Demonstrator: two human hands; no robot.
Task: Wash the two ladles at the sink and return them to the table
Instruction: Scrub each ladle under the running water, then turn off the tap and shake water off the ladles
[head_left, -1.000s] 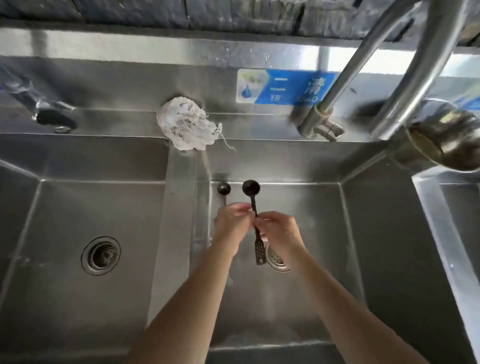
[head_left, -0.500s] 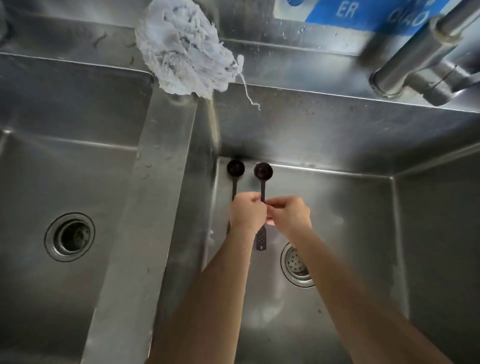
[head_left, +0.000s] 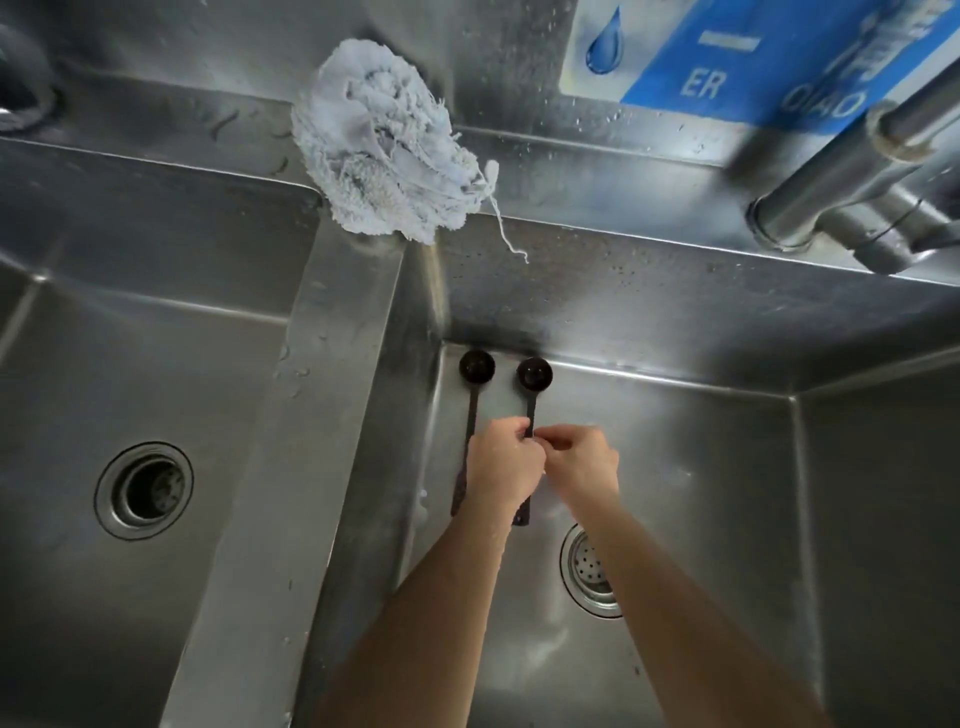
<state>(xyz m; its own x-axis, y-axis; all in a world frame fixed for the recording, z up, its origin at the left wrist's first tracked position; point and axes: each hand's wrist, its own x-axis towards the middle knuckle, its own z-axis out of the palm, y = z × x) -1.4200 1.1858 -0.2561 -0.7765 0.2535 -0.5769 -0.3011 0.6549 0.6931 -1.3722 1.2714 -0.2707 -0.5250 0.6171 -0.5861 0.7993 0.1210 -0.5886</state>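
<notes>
While both ladles sit low in the right sink basin (head_left: 727, 467), the left hand (head_left: 506, 467) grasps the right ladle (head_left: 534, 375) and the right hand (head_left: 584, 460) pinches its handle, apparently rubbing it clean; the left ladle (head_left: 476, 366), beside them, probably needs washing next.

Commercial kitchen wash area, 2 deep stainless steel sink basins (head_left: 156, 364), steel splashback, blue water-drop label (head_left: 727, 57), worn rag (head_left: 384, 145)
</notes>
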